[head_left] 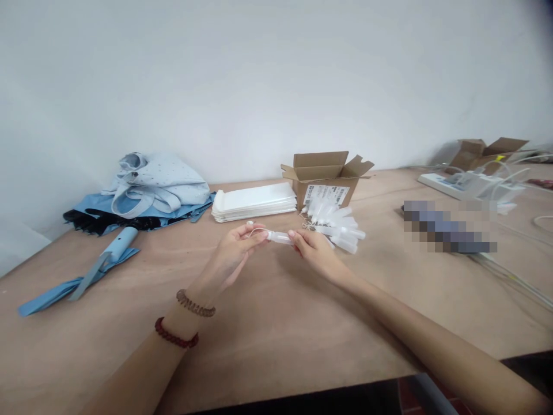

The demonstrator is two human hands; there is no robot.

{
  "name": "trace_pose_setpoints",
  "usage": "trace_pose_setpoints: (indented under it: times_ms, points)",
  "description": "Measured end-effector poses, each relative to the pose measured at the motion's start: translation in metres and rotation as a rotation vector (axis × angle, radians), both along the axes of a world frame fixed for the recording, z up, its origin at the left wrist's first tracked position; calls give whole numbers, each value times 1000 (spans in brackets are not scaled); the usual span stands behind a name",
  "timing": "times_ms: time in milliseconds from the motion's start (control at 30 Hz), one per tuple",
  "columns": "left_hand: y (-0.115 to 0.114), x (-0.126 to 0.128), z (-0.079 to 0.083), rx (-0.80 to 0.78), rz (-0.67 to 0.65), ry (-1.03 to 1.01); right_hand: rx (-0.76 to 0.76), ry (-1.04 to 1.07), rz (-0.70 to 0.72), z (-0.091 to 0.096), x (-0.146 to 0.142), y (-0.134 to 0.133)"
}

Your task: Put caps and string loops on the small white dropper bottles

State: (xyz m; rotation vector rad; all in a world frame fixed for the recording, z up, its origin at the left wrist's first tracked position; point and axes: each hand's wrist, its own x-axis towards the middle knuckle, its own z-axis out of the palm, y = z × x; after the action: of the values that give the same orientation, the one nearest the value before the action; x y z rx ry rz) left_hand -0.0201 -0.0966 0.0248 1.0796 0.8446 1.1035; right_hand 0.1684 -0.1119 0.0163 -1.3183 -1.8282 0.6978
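Nearest the camera, bare forearms (410, 325) stretched over the brown surface (268, 346) toward an open cardboard box (319, 160). Nearer than the box and slightly left, pinched between left hand (235, 251) and right hand (317, 251), both nearly closed: one small translucent tube (281, 237), thin white cord (259, 229) at the left end. Looks light, smooth, fairly stiff, perhaps slippery; probably best gripped at the ends. Just before the box, a pile of similar tubes (341, 227); on the box front, a white printed label (330, 191), writing too small to read.
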Motion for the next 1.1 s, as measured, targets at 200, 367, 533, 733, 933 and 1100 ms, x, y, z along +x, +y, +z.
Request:
trace_pose_setpoints:
  times_ms: [200,367,533,733,933,1100]
  points:
    - [-1,-2,0,-32,-100,184,101,-27,-37,-4,-3,-2]
    - [-4,-1,0,37,-44,325,112,3,-31,-2,-8,-6]
    - [-1,-4,1,197,-70,409,-32,49,-18,2,-5,-6]
    - [-2,-4,3,321,-20,508,-137,141,1,2,-1,-2]
    - [-6,1,3,294,34,485,-195,207,56,-2,1,2]
    - [-5,2,4,201,28,456,-169,191,35,3,1,-1]
